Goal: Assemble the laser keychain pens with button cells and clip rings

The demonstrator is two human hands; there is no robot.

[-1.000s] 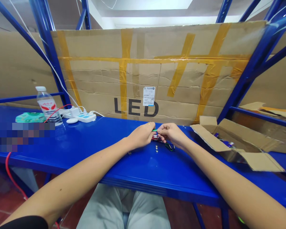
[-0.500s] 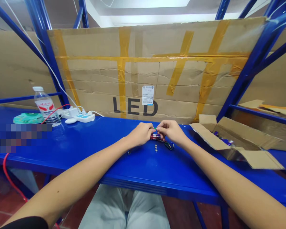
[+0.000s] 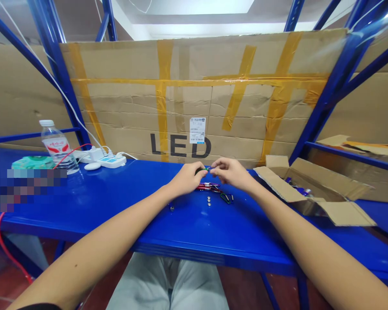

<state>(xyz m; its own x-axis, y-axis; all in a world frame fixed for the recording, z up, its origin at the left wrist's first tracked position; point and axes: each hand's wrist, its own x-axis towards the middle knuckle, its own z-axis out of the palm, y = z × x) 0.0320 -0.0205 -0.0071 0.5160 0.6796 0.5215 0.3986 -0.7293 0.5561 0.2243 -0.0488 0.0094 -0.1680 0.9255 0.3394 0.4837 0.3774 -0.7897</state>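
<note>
My left hand and my right hand meet over the blue shelf, fingers pinched together on a small green part held between them. Just below the hands lies a small red cylindrical piece. Two little round button cells rest in front of it, with a dark carabiner clip to their right. Another tiny metal bit lies near my left wrist.
An open cardboard box with purple items stands at the right. At the back left are a water bottle, a white power strip, a teal packet and a red cable. A taped cardboard wall marked LED closes the back.
Both hands have lifted slightly off the shelf with the green part, leaving the red piece lying below them. The view has shifted a little to the right.
</note>
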